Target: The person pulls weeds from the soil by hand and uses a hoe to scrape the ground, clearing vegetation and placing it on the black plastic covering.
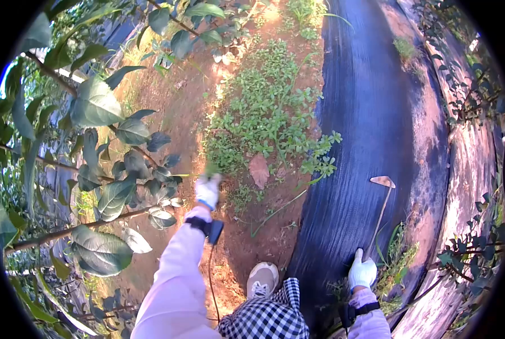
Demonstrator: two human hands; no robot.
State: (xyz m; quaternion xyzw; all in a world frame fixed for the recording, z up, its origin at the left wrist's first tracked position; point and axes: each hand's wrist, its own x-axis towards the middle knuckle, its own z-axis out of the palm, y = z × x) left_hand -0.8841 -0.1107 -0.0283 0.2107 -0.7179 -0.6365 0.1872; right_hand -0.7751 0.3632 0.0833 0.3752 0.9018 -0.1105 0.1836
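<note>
Apparently, the right hand grips one hoe.

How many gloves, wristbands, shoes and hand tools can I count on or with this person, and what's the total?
White fabric gloves, left and right: 2
Black wristbands, left and right: 2
Pale laced shoe: 1
Thin-handled tool with a wedge-shaped head: 1
Total: 6

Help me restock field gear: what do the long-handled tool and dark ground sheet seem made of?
Long-handled tool: thin, brownish shaft, probably matte wood; flat, brownish head, perhaps metal, finish unclear. Dark ground sheet: likely plastic film, glossy, with streaky highlights.
</note>
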